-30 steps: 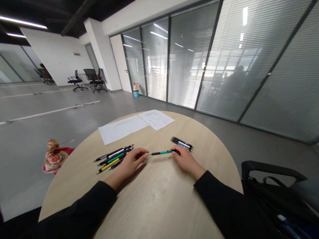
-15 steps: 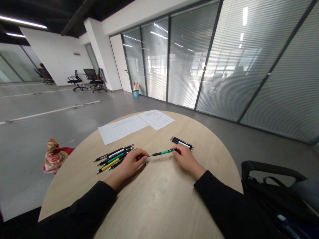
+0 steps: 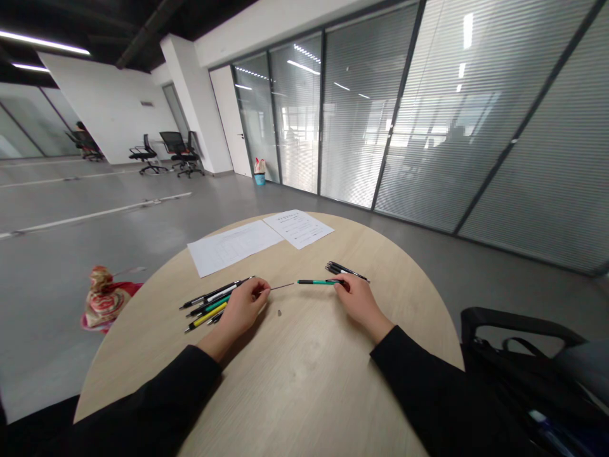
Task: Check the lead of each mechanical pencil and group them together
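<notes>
Tabletop (image 3: 304,393): wood-grain laminate, matt, smooth. Pen barrel (image 3: 318,282) near centre, toward 12 o'clock: glossy green and black plastic. Refill (image 3: 281,287) beside it: thin bare metal. Paper sheets (image 3: 299,228) at 12 o'clock: matt white. Sleeves (image 3: 428,387): matt black cloth.

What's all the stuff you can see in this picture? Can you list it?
pens in a row: about four, black with white, green and yellow, on the table by the left hand
pen bunch: a few, black, beyond the right hand
paper sheets: two, white, far side of the table
round table: one, pale wood, in front of the person
tiny bit: one, grey, on the table between the hands
patterned bag: one, red and cream, on the floor
office chairs: several, black, far back
black bag: one, black, right of the table
thin rod: one, grey, in the left hand
green-and-black pen: one, in the right hand
left hand: one, pinching the rod
right hand: one, holding the pen
</notes>
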Demonstrator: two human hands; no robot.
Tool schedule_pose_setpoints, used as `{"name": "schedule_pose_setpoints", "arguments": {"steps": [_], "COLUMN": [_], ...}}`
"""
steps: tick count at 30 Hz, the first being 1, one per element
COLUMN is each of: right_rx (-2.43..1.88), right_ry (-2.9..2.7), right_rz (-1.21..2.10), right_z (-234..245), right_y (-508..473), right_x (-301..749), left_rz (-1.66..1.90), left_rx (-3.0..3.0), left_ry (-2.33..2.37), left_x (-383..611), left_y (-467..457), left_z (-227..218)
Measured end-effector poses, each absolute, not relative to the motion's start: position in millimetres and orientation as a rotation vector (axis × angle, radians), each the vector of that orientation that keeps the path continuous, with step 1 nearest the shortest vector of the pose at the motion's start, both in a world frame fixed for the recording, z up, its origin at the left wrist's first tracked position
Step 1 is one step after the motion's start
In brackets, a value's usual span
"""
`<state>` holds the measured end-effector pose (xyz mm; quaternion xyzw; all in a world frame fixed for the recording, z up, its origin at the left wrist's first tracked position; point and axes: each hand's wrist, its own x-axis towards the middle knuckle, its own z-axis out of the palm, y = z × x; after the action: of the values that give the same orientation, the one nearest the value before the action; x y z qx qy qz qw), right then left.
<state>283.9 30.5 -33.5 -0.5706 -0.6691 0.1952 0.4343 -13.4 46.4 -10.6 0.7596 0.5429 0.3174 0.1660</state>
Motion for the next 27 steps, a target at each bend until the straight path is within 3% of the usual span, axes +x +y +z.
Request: {"name": "schedule_pose_setpoints", "arguments": {"steps": [7, 27], "right_rx": [-1.495, -1.433], "right_ry": [-1.690, -2.116], "right_rz": [0.479, 0.327], "right_z": [-34.2, -41.9], "right_y": [30.4, 25.8], "right_x": [282.7, 275.3], "left_rz": [0.919, 0.871], "left_rx": [2.120, 2.271], "left_ry": [1.654, 1.397], "left_x": [-13.8, -7.0], "left_y": [45.6, 41.0], "left_z": [-9.0, -12.0]}}
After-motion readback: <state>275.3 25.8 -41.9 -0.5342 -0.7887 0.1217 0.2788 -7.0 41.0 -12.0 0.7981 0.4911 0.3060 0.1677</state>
